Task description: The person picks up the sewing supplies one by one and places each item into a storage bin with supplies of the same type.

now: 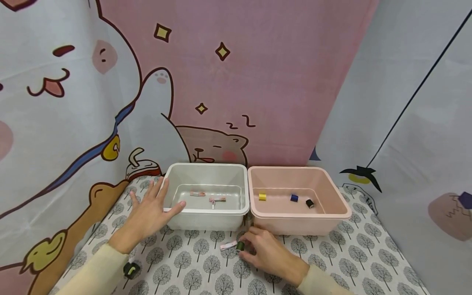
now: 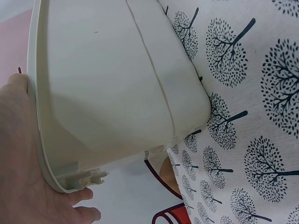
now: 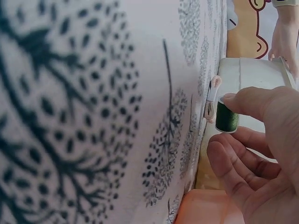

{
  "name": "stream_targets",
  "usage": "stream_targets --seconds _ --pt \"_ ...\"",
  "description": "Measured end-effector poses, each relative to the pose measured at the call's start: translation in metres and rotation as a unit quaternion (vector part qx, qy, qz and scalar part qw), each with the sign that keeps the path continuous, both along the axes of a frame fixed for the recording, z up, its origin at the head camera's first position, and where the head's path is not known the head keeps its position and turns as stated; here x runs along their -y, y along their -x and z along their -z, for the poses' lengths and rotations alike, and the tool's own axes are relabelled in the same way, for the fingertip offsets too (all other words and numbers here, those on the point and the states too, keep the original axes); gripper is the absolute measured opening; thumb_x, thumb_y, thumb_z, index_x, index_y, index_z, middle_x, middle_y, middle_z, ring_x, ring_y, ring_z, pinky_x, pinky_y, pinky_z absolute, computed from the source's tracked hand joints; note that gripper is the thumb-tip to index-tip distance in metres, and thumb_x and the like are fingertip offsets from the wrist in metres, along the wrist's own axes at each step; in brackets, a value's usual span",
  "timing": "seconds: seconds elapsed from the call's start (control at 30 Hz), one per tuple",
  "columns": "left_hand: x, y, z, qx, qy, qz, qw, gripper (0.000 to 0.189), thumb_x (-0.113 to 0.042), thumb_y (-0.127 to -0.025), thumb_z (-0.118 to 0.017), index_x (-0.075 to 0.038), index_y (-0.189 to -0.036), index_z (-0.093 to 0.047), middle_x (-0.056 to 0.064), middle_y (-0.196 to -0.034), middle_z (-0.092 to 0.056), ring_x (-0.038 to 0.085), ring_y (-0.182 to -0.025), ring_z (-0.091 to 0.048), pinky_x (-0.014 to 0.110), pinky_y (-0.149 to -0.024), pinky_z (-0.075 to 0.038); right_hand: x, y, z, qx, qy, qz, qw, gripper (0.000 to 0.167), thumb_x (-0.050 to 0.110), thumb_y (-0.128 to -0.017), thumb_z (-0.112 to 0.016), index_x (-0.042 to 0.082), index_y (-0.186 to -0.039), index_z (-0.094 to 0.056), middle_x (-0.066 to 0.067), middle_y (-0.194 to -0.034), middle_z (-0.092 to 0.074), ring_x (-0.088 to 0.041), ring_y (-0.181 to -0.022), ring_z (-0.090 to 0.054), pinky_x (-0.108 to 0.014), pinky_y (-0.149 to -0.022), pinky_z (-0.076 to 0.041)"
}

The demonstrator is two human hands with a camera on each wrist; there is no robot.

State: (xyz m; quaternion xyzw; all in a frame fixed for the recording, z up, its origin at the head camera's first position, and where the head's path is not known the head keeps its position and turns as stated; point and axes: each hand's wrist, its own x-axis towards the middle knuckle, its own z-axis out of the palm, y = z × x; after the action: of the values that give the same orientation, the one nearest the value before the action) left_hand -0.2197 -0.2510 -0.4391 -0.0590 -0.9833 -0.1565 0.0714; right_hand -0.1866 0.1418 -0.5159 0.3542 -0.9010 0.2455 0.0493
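R hand (image 1: pixel 268 252): pinches green spool (image 1: pixel 240 246), lower ctr of head view, just beside pink string (image 1: pixel 228 246) | L hand (image 1: pixel 145 213): fingers spread wide at white box (image 1: pixel 206 212) rim, left of ctr | tip: keep pinch firm, lift straight up, so string isn't dragged w/ it

- Table (image 1: pixel 206 282): near edge cut off, head view.
- Green spool (image 3: pixel 227 116): one end partly hidden by right hand (image 1: pixel 269 252).
- Tree print (image 3: pixel 44 100): blurred, right wrist view.

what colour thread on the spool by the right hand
Dark green; the spool shows best in the right wrist view.
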Motion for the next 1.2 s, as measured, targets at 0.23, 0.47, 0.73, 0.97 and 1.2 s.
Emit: stream_targets --seconds 0.23,0.47,0.73,0.97,1.2 --pt "0.000 0.001 0.000 0.001 0.002 0.000 1.0000 0.114 -0.086 -0.111 -0.046 -0.006 -0.187 -0.019 0.026 -0.195 -0.013 0.058 -0.181 -0.010 0.100 -0.127 0.010 -0.001 -0.004 -0.006 -0.005 0.003 0.006 1.0000 0.032 0.025 -0.098 -0.095 0.006 -0.122 -0.085 -0.003 -0.110 -0.081 -0.005 -0.090 -0.073 -0.018 -0.080 -0.066" --pt "0.000 0.000 0.001 0.002 0.000 0.001 1.0000 0.113 -0.086 -0.111 -0.046 -0.006 -0.187 -0.018 0.026 -0.195 -0.012 0.058 -0.180 -0.010 0.100 -0.126 0.011 -0.002 -0.009 -0.016 0.002 0.019 0.009 0.9998 0.030 0.021 -0.097 -0.096 0.006 -0.120 -0.084 -0.004 -0.109 -0.079 -0.007 -0.090 -0.075 -0.016 -0.078 -0.065" --pt "0.000 0.000 0.000 0.004 -0.002 0.000 1.0000 0.113 -0.086 -0.111 -0.045 -0.007 -0.187 -0.017 0.025 -0.195 -0.011 0.058 -0.181 -0.009 0.099 -0.127 0.011 -0.004 -0.011 -0.029 -0.010 0.039 0.008 0.9992 0.027 0.014 -0.095 -0.097 0.008 -0.118 -0.085 -0.003 -0.107 -0.078 -0.009 -0.088 -0.075 -0.015 -0.074 -0.063" --pt "0.000 0.000 0.001 0.004 0.001 0.000 1.0000 0.113 -0.086 -0.111 -0.045 -0.007 -0.187 -0.018 0.025 -0.195 -0.011 0.059 -0.180 -0.010 0.100 -0.126 0.011 -0.007 -0.013 -0.036 -0.026 0.049 0.008 0.9984 0.028 0.014 -0.095 -0.096 0.006 -0.119 -0.085 -0.004 -0.106 -0.077 -0.014 -0.087 -0.077 -0.015 -0.073 -0.064" --pt "0.000 0.001 0.001 0.004 0.001 0.000 1.0000 0.113 -0.085 -0.112 -0.047 -0.007 -0.187 -0.017 0.025 -0.196 -0.011 0.059 -0.180 -0.010 0.100 -0.126 0.011 -0.010 -0.015 -0.046 -0.042 0.057 -0.006 0.9975 0.030 0.013 -0.096 -0.096 0.004 -0.121 -0.084 -0.005 -0.107 -0.078 -0.012 -0.086 -0.076 -0.020 -0.073 -0.067"
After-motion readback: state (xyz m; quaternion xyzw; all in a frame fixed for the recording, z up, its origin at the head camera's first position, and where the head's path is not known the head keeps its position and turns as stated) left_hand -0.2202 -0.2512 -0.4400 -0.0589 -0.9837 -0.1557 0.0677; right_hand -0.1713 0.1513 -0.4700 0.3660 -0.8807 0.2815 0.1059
